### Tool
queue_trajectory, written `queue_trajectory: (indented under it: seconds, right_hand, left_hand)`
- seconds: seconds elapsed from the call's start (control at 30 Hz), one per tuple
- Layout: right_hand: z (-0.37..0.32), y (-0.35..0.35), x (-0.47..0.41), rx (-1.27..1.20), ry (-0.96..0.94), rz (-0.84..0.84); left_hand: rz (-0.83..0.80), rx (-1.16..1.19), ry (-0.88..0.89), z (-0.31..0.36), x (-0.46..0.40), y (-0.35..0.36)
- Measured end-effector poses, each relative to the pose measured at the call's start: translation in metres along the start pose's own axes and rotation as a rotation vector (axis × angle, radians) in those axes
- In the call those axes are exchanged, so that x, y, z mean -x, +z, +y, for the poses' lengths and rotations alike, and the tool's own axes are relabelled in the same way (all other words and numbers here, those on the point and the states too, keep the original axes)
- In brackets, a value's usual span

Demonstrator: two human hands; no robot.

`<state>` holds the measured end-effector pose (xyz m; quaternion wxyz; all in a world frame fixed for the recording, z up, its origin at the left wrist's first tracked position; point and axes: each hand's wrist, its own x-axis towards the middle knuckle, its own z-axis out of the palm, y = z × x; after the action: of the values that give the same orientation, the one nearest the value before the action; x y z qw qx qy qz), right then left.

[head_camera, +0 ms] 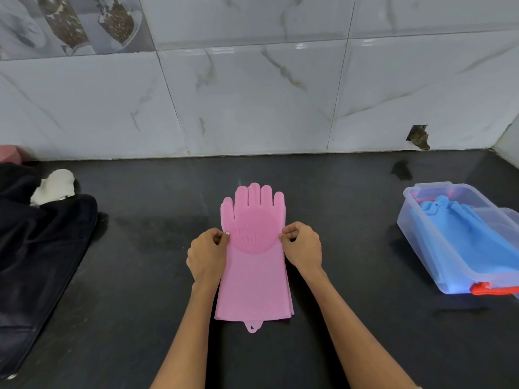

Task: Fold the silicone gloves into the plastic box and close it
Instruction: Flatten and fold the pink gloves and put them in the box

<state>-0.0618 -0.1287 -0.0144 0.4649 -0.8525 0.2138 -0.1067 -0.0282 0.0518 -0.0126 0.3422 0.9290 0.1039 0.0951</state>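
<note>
text: none legible | labels: none | numbers: none | signs: none

One camera only, worn on head. Looks forward and down at dark counter (351,248) from person's own side. Wide lens, so wall tiles (252,94) bend a bit at edges. Close view: both arms reach in from bottom edge, left hand (206,255) and right hand (303,247) near middle of picture. Wall fills top part, counter fills bottom part. Clear plastic box (438,265) sits at right edge, partly cut off. No second view to share with.
</note>
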Motion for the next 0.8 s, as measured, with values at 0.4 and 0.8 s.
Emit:
queue_trajectory:
  seconds: [0.4,0.8]
  right_hand:
    - [-0.004,0.007,0.000,0.173,-0.065,0.064]
    - [-0.016,-0.007,-0.001,0.103,0.012,-0.091]
  left_hand:
    - [0.030,-0.162,0.064,-0.003,0.002,0.009]
    - [0.008,-0.349,0.113,0.003,0.004,0.011]
